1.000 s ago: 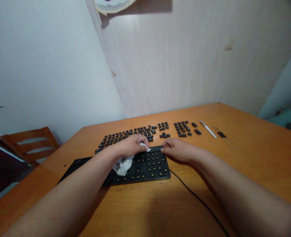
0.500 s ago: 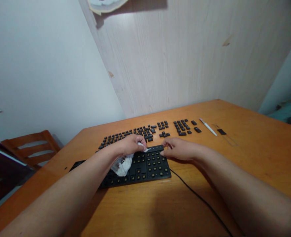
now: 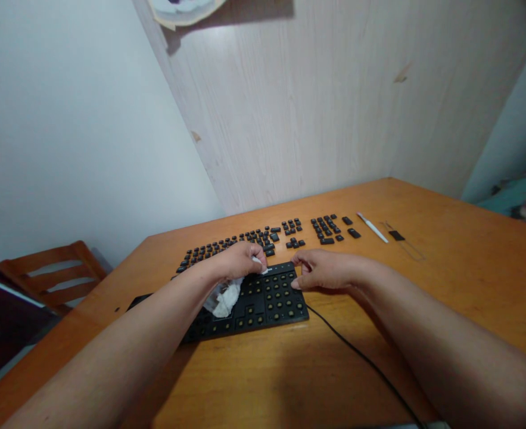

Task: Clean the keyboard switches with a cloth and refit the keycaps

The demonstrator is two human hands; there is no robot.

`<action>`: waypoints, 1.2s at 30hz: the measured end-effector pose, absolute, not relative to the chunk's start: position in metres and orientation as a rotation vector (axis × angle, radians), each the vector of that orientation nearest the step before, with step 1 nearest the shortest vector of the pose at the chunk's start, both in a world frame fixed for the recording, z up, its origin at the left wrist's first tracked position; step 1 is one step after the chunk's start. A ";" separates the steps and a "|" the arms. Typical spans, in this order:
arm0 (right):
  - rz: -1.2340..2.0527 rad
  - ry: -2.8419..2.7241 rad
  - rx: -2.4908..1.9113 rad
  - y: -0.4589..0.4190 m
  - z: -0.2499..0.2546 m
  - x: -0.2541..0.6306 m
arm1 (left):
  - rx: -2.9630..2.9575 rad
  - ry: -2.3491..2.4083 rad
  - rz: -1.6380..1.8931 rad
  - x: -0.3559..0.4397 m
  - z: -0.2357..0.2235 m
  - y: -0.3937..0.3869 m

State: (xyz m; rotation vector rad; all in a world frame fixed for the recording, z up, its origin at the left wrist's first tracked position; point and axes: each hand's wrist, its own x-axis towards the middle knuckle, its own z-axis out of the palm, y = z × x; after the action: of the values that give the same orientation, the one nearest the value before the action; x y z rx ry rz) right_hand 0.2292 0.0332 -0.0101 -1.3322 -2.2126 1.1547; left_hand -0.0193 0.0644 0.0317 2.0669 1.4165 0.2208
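A black keyboard (image 3: 285, 296) with its keycaps off lies at a slant on the table, rows of bare switch stems showing. My left hand (image 3: 240, 260) is closed on a crumpled white tissue (image 3: 227, 301), pinching part of it against the strip along the keyboard's top edge. The rest of the tissue hangs below the palm over the bare key positions. At the upper right corner, my right hand (image 3: 323, 268) grips the keyboard's edge between thumb and fingers. My left forearm hides much of the keyboard's left half.
Loose black keycaps (image 3: 327, 228) are laid out in groups behind the keyboard. To their right lie a white brush-like tool (image 3: 372, 227) and a wire keycap puller (image 3: 397, 236). A black cable (image 3: 365, 356) runs toward me across the wooden table (image 3: 245, 381). A chair (image 3: 50, 271) stands at left.
The view has shifted slightly. My right thumb sits a little lower on the keyboard's right edge. My left hand, with the tissue, stays at nearly the same spot on the top strip.
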 end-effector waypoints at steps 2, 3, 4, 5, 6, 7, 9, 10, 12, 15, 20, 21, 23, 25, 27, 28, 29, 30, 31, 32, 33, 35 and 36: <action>1.146 -2.205 -1.349 0.033 -0.010 0.229 | 2.081 1.406 0.225 -0.018 0.030 0.066; 1.139 -2.206 -1.356 0.033 -0.010 0.229 | 2.089 1.399 0.228 -0.017 0.029 0.067; 1.130 -2.211 -1.361 0.033 -0.010 0.229 | 2.097 1.392 0.231 -0.016 0.028 0.067; 1.122 -2.221 -1.364 0.033 -0.009 0.229 | 2.105 1.387 0.232 -0.014 0.027 0.068; 1.113 -2.231 -1.367 0.033 -0.009 0.229 | 2.114 1.380 0.232 -0.011 0.026 0.069; 1.104 -2.242 -1.369 0.033 -0.008 0.229 | 2.123 1.372 0.234 -0.008 0.025 0.070; 1.084 -2.266 -1.374 0.033 -0.007 0.229 | 2.137 1.352 0.237 0.000 0.024 0.072; 1.074 -2.280 -1.373 0.033 -0.006 0.230 | 2.141 1.339 0.237 0.005 0.024 0.073; 1.077 -2.297 -1.359 0.033 -0.005 0.230 | 2.152 1.321 0.238 0.014 0.024 0.074; 1.090 -2.295 -1.328 0.032 -0.003 0.229 | 2.180 1.330 0.235 0.025 0.024 0.076; 1.081 -2.307 -1.224 0.030 -0.001 0.228 | 2.186 1.302 0.270 0.034 0.022 0.079; 1.074 -2.308 -1.217 0.030 -0.001 0.228 | 2.189 1.294 0.276 0.035 0.022 0.079; 1.068 -2.304 -1.235 0.031 -0.001 0.228 | 2.189 1.289 0.280 0.035 0.021 0.078; 1.075 -2.293 -1.279 0.031 -0.002 0.228 | 2.182 1.299 0.268 0.032 0.022 0.077; 1.090 -2.280 -1.327 0.032 -0.004 0.228 | 2.182 1.308 0.243 0.026 0.023 0.076; 1.093 -2.273 -1.344 0.032 -0.004 0.228 | 2.185 1.317 0.231 0.022 0.025 0.075; 1.092 -2.266 -1.355 0.032 -0.005 0.228 | 2.186 1.324 0.218 0.017 0.026 0.075; 1.088 -2.262 -1.362 0.032 -0.005 0.228 | 2.182 1.342 0.210 0.011 0.028 0.074; 1.086 -2.258 -1.366 0.032 -0.005 0.228 | 2.176 1.362 0.196 0.005 0.030 0.072; 1.091 -2.256 -1.367 0.032 -0.005 0.228 | 2.168 1.377 0.186 -0.001 0.031 0.071; 1.102 -2.255 -1.368 0.032 -0.004 0.229 | 2.162 1.385 0.180 -0.007 0.032 0.069; 1.130 -2.255 -1.370 0.032 -0.004 0.229 | 2.155 1.390 0.167 -0.016 0.034 0.066; 1.135 -2.256 -1.371 0.032 -0.003 0.229 | 2.155 1.394 0.162 -0.019 0.034 0.064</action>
State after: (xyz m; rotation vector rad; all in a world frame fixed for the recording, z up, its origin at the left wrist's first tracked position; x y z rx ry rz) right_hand 0.2286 0.0317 -0.0033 -1.3714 -2.2556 1.1351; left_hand -0.0191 0.0638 0.0343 2.1548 1.3937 0.1622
